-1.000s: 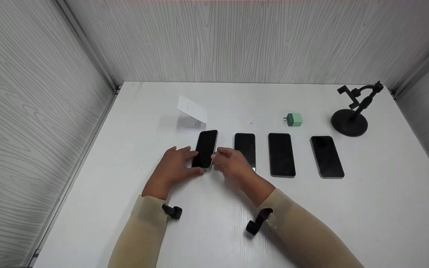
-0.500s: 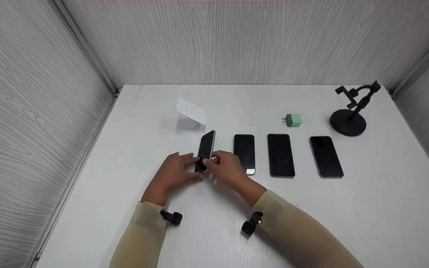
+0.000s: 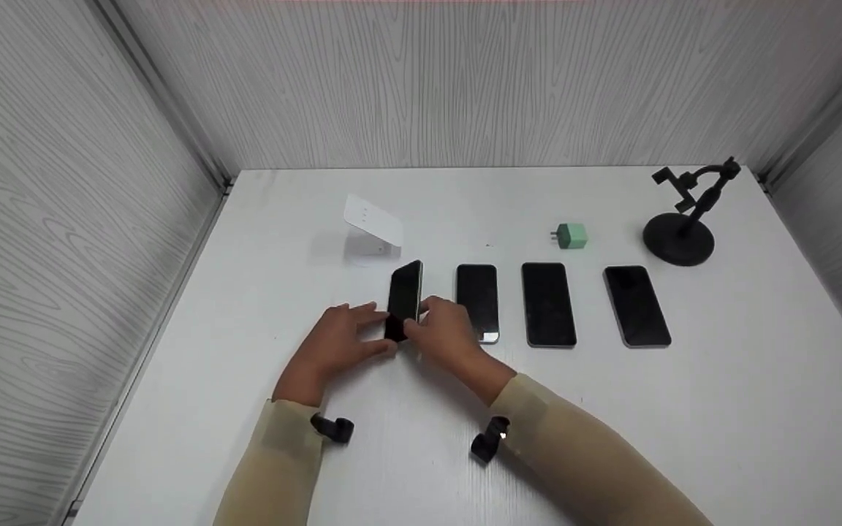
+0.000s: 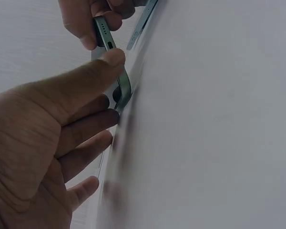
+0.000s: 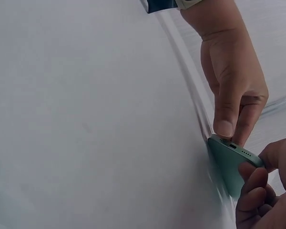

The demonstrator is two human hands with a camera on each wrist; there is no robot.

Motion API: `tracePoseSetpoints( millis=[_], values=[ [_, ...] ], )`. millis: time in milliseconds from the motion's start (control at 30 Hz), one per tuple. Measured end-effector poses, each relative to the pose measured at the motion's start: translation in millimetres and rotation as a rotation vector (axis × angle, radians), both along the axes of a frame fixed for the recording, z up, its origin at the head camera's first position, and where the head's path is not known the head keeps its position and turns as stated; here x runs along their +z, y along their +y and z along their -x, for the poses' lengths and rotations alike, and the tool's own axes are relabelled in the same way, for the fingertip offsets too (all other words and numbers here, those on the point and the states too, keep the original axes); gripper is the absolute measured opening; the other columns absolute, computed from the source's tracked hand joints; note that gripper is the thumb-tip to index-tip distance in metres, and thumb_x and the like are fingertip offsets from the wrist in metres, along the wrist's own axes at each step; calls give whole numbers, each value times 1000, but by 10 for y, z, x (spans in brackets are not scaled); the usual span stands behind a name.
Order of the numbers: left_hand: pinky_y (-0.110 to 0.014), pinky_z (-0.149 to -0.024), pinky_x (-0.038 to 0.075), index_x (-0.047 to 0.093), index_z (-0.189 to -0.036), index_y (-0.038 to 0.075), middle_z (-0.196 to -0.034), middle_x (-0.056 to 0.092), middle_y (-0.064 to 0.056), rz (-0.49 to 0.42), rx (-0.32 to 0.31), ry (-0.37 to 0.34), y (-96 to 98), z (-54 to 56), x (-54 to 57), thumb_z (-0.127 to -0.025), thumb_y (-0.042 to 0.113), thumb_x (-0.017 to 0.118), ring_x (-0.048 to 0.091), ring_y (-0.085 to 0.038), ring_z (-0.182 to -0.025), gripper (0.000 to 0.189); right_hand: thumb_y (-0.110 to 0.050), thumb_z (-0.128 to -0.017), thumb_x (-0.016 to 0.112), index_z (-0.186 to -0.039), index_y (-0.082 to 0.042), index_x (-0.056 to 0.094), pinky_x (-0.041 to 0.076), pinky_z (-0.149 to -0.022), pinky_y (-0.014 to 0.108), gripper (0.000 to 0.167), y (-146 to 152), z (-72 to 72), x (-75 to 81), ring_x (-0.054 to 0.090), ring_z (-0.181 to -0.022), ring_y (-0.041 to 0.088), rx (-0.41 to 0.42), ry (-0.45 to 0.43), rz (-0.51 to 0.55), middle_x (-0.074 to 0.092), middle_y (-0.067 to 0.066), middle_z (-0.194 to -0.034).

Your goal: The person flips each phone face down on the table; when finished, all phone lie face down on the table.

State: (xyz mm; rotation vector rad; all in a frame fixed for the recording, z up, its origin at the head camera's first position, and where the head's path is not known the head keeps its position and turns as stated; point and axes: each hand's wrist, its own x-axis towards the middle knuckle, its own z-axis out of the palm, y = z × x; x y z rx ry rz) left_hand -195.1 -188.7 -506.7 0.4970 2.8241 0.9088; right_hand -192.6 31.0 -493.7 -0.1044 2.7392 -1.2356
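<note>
A smartphone [image 3: 404,292] with a black screen stands tilted on its left long edge, its right edge raised off the table. My right hand [image 3: 446,330] grips that raised edge, with the thumb at the screen side and fingers at the back. On the lower left corner is my left hand [image 3: 339,342]; its thumb presses the bottom end and the index finger lies at the left edge, while the other fingers are spread loosely. The right wrist view shows the phone's green back [image 5: 225,164] and the charging port in its bottom edge. Fingers cover parts of the phone.
Three more phones lie face up to the right: a near one [image 3: 478,301], a middle one [image 3: 549,305] and a far-right one [image 3: 638,307]. Behind are a white stand [image 3: 373,221], a green charger plug [image 3: 572,236] and a black holder [image 3: 678,239]. Walls enclose the white table [image 3: 406,453].
The phone's right edge has come up from lying flat, and my right hand has taken hold of it. Both hands have shifted slightly down in view. The other things stay in place.
</note>
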Motion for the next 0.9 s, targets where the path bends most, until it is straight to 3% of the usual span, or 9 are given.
tracePoseSetpoints(
  millis=[200,433,633,900],
  values=[
    [-56,-122,46,68,-148,5,-143,73,-16,-21,101,59,68,87,84,-110,42,63,62,-39,-142,53,-21,-96,72,-119,1,74,47,-59,25,32,19,-46,-2,61,-58,9,1,23,14,70,-1,-59],
    [-55,-116,51,68,-148,5,-130,80,-13,91,270,129,223,237,170,-113,35,57,69,-41,-132,48,-21,-93,72,-112,-3,75,49,-59,29,26,18,-129,16,60,-59,10,3,85,-30,67,-4,-61],
    [-55,-109,55,73,-142,3,-126,80,-16,98,321,147,293,279,171,-112,32,58,72,-41,-125,44,-23,-94,74,-111,-2,76,52,-62,33,27,-2,-171,49,59,-62,12,26,150,-98,69,-1,-65],
    [-54,-108,57,75,-140,7,-126,80,-18,7,377,120,369,384,211,-111,31,62,74,-38,-124,40,-25,-93,74,-111,-2,76,58,-64,42,29,-1,-196,79,62,-65,16,38,208,-163,74,5,-71]
  ],
)
